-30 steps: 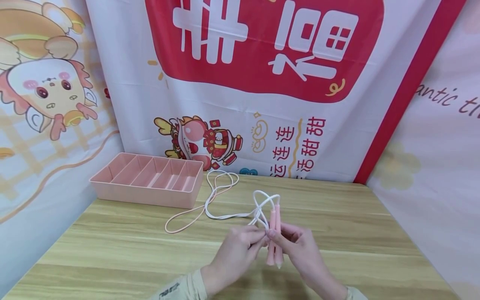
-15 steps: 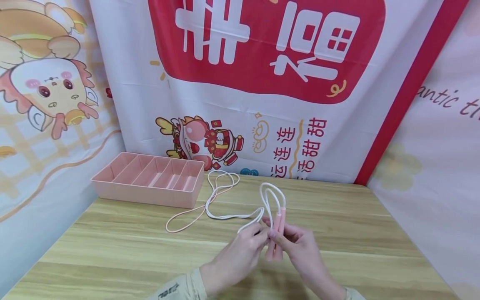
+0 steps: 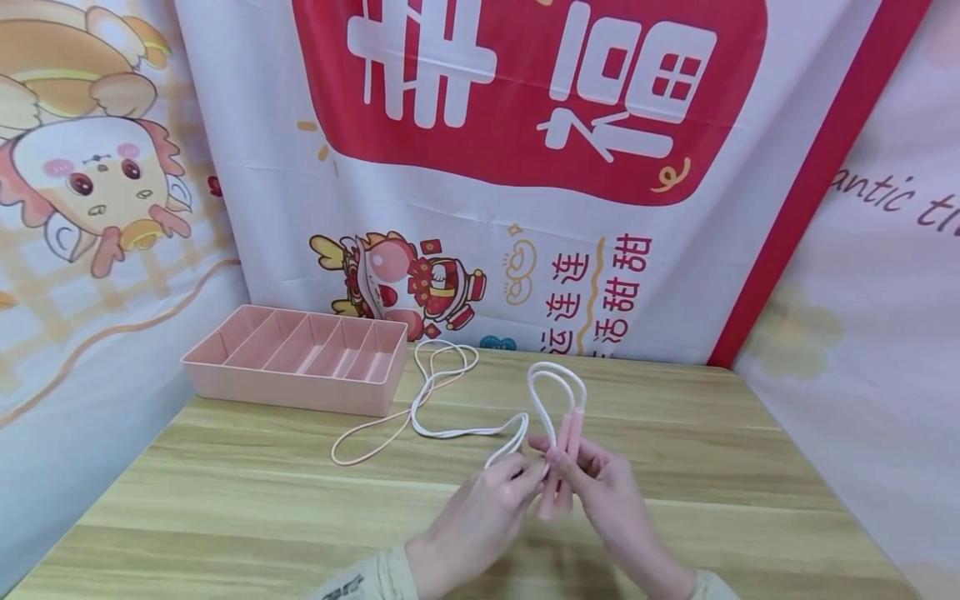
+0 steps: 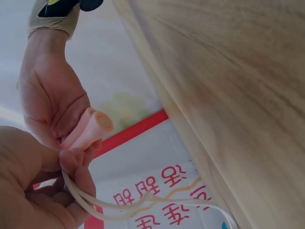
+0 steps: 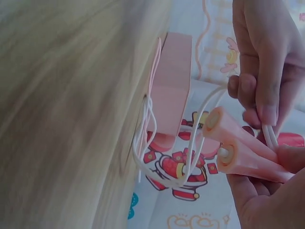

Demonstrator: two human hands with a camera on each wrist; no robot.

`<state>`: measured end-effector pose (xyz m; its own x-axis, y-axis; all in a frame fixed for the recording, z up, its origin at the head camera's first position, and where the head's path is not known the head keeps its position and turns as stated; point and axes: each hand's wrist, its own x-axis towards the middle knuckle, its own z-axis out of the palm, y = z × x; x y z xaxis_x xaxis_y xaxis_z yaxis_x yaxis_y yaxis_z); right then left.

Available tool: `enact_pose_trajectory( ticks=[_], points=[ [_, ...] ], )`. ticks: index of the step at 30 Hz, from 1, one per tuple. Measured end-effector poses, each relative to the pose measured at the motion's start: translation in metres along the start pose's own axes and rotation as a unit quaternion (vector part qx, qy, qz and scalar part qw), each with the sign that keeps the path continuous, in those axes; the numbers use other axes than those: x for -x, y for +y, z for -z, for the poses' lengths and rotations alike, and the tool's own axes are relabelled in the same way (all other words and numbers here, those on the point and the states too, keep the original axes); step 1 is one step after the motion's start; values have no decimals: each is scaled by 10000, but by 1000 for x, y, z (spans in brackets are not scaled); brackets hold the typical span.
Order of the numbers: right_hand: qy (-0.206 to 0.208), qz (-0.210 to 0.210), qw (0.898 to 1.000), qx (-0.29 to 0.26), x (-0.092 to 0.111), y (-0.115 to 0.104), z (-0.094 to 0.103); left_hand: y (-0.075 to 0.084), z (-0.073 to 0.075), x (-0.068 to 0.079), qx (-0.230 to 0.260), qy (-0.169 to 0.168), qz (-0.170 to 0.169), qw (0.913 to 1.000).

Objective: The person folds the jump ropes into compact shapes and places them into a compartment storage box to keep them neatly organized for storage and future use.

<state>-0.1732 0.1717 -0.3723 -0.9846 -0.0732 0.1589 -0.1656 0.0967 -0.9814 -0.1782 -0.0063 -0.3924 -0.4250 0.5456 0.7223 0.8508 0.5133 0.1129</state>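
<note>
A jump rope has two pink handles (image 3: 575, 429) and a white cord (image 3: 467, 432). My right hand (image 3: 609, 490) holds both handles side by side above the table, their cord ends up. In the right wrist view, the handles' butt ends (image 5: 228, 157) face the camera. My left hand (image 3: 487, 510) pinches the doubled cord against the handles, with thumb and fingers curled round it, as the left wrist view also shows. From the handle tops the cord arches over in a loop (image 3: 553, 367) and comes down between the hands. Part of it is hidden behind the fingers.
A pink box (image 3: 285, 388) with several compartments stands at the table's back left. The rest of the rope, white and pink, trails in loops (image 3: 442, 375) beside it. Printed cloths (image 3: 420, 196) hang behind and along both sides of the wooden table (image 3: 720, 467).
The handles have moved slightly right and tilted, with their tops leaning right. My left hand has drawn the cord down beside them, and the loop above stands taller and tidier.
</note>
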Motion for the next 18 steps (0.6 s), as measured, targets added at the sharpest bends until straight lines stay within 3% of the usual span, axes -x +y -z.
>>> enact_pose_trajectory(
  ticks=[10,18],
  points=[
    [123,-321,9993,-146,-9,-3,15,-7,6,-4,210,-216,-127,9995],
    [-467,-261,9980,325,-13,-6,27,-16,18,-8,748,-831,216,9935]
  ],
)
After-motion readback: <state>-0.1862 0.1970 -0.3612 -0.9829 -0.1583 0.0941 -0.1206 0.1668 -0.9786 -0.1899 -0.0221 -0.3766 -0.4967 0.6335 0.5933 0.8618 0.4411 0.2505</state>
